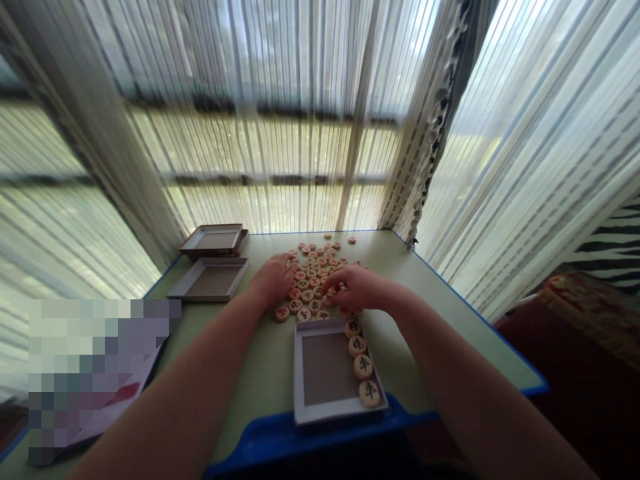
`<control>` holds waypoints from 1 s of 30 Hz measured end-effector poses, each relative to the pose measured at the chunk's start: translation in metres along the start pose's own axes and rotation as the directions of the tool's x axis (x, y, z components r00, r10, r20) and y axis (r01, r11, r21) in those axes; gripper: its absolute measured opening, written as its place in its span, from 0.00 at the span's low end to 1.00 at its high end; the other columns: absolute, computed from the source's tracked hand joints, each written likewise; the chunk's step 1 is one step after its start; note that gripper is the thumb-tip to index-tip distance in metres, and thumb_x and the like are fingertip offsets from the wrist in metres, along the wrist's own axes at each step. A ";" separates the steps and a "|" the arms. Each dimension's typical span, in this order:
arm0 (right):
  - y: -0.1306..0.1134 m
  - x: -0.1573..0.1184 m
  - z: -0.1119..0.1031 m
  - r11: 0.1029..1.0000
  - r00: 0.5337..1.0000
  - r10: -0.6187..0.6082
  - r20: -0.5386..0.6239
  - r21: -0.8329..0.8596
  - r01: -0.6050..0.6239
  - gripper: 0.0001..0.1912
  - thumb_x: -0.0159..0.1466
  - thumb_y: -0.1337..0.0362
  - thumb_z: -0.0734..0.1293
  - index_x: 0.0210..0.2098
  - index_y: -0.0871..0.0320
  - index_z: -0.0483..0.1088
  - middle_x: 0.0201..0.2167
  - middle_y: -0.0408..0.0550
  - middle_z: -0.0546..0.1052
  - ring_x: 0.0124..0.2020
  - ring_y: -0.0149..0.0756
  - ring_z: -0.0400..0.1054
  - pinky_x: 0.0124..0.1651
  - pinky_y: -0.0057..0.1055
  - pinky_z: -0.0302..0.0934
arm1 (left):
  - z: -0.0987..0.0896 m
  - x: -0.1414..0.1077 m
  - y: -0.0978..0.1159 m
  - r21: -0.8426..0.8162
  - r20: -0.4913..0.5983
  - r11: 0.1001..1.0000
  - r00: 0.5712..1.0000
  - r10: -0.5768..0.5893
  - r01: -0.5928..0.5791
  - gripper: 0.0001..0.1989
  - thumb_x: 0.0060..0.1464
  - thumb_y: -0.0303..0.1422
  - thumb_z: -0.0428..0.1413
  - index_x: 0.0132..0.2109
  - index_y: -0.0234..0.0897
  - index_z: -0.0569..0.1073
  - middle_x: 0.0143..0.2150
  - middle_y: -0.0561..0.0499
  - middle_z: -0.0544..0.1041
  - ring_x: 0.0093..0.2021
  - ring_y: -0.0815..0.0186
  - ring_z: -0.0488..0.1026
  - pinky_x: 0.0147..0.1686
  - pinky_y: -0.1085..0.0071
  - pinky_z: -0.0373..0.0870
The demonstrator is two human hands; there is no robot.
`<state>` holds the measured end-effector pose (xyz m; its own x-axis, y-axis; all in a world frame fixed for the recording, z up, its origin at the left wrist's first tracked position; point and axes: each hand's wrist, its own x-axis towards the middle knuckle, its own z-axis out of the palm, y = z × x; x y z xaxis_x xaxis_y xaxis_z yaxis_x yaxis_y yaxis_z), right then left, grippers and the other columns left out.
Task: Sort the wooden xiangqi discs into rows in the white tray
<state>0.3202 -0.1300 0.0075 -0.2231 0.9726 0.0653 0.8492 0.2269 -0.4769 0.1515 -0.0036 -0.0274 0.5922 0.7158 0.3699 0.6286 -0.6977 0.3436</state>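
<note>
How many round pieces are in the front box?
4, in a row along the right side of the front box: far piece, second piece, third piece and nearest piece. None seem hidden.

- Xiangqi pieces: round, pale discs with red or black characters, spread in a crowded cluster beyond the box.
- Shallow box: open-topped, white-walled, brown-floored.
- Four black-marked pieces: face-up, lined along its right wall.

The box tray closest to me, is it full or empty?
Neither: the box tray is partly filled. Four round pieces line its right side, and the rest of its bottom shows bare.
</note>
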 end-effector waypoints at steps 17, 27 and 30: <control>-0.019 0.011 0.016 0.953 0.969 -0.244 0.039 -0.172 0.248 0.12 0.54 0.61 0.64 0.37 0.52 0.74 0.36 0.44 0.73 0.38 0.34 0.64 0.45 0.29 0.54 | -0.003 -0.005 -0.001 0.037 -0.117 0.992 0.986 0.120 -0.117 0.13 0.47 0.34 0.50 0.40 0.38 0.74 0.44 0.47 0.71 0.46 0.61 0.66 0.50 0.65 0.61; -0.011 0.018 0.021 0.999 0.997 -0.048 -0.059 -0.030 0.046 0.11 0.50 0.61 0.65 0.33 0.59 0.72 0.28 0.44 0.73 0.28 0.30 0.63 0.32 0.25 0.56 | -0.025 -0.002 0.011 -0.143 -0.351 0.985 0.935 0.045 -0.101 0.11 0.49 0.32 0.50 0.38 0.34 0.73 0.40 0.47 0.74 0.43 0.63 0.68 0.48 0.65 0.63; -0.009 0.017 0.020 0.993 0.979 0.016 -0.203 0.119 0.008 0.13 0.52 0.58 0.64 0.33 0.60 0.71 0.26 0.44 0.72 0.25 0.29 0.63 0.29 0.26 0.57 | -0.040 -0.008 0.025 -0.334 -0.408 0.941 0.908 -0.096 -0.050 0.11 0.52 0.32 0.48 0.39 0.33 0.72 0.36 0.48 0.75 0.36 0.67 0.71 0.40 0.69 0.67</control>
<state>0.2996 -0.1163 -0.0043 -0.1078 0.9663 0.2340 0.7840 0.2273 -0.5776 0.1424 -0.0278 0.0122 0.2716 0.7054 0.6547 0.3939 -0.7022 0.5931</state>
